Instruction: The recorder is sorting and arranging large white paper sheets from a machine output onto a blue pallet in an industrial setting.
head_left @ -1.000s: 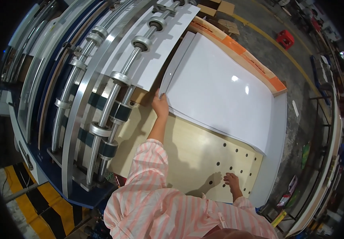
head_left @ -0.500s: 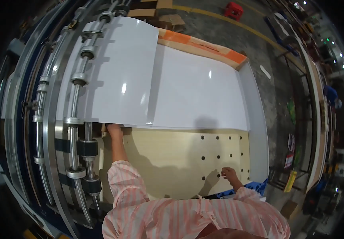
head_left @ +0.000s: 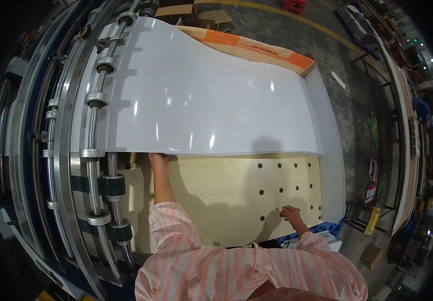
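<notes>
A large glossy white sheet (head_left: 176, 100) reaches from under the rollers at the left across to the right side wall, rippled along its length. My left hand (head_left: 159, 161) is at the sheet's near edge, beside the rollers. Its fingers go under that edge and are hidden, so their grip does not show. Below the sheet lies a pale yellow board (head_left: 216, 190) with several dark round holes or studs at its right. My right hand (head_left: 290, 214) hovers over the board's near right part, fingers loosely apart and holding nothing.
Metal shafts with roller wheels (head_left: 96, 99) run along the left. An orange-marked cardboard strip (head_left: 256, 47) borders the far side, and a grey panel (head_left: 329, 150) the right. Near my right sleeve is a stack of white edges (head_left: 321, 241). A red stool (head_left: 294, 6) stands far off.
The sheet's leading edge has slid right from about the middle of the stack to the right panel. My left hand has shifted slightly right along the near edge; my right hand stays nearly in place.
</notes>
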Motion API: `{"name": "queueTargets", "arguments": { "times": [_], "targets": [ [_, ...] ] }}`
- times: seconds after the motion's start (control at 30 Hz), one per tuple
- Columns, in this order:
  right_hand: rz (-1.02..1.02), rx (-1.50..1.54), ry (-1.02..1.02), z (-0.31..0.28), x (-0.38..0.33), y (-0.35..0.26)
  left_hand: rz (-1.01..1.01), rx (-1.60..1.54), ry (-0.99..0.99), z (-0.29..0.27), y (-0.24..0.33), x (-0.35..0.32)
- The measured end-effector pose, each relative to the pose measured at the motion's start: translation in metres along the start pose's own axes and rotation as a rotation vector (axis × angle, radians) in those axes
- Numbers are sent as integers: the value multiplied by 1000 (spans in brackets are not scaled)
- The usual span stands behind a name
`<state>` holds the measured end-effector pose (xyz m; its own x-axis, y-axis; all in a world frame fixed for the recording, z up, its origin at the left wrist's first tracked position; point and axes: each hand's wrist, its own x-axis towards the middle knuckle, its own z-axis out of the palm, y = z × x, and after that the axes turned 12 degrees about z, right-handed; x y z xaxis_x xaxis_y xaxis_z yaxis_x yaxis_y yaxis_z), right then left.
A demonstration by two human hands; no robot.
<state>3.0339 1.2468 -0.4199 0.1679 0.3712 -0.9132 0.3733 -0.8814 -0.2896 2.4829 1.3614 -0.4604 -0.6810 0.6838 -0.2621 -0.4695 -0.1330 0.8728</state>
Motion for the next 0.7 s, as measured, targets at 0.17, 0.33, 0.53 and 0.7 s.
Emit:
{"name": "queueTargets", "arguments": {
  "times": [0.17, 0.33, 0.53, 0.7],
  "targets": [
    [41, 78, 119, -7, -1, 11, 24, -584, 113, 28, 0, -29],
    [9, 113, 82, -3, -3, 6, 38, -722, 49, 38, 1, -35],
    [4, 144, 50, -4, 0, 9, 13, -690, 31, 34, 0, -35],
    [-167, 11, 211, -1, 15, 11, 41, -681, 59, 40, -3, -32]
  ]
}}
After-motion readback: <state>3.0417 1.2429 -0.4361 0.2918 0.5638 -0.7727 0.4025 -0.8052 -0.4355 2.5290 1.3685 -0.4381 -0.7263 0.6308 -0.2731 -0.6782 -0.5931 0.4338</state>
